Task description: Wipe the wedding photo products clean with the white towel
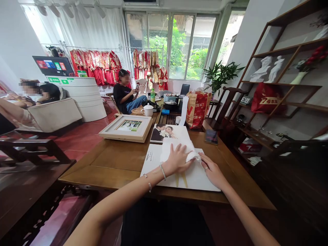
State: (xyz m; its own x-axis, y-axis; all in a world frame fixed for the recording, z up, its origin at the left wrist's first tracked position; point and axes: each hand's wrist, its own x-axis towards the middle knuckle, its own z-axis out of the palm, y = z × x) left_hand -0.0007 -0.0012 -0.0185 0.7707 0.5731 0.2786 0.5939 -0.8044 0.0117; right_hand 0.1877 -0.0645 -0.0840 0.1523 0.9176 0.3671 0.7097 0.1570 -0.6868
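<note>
My left hand (pixel 178 159) lies spread over a crumpled white cloth or paper wipe (pixel 167 145), pressing it onto a white rectangular panel (pixel 151 167). My right hand (pixel 210 169) rests with fingers stretched out on the panel's right side, its fingertips by the edge of the wipe. Two yellowish strips (pixel 183 179) show on the panel near its front edge. Small printed marks run along its left side. Just behind, and partly covered by the wipe, lies a wedding photo print (pixel 159 133) of a couple.
Stacked light-framed pictures (pixel 123 136) lie left on the wooden table (pixel 107 164). Behind stand a white lidded mug (pixel 148 110), a red-and-tan paper bag (pixel 198 109) and a small dark box (pixel 211 136). A seated person (pixel 125 90) holds a phone. Shelves (pixel 282 82) rise at right.
</note>
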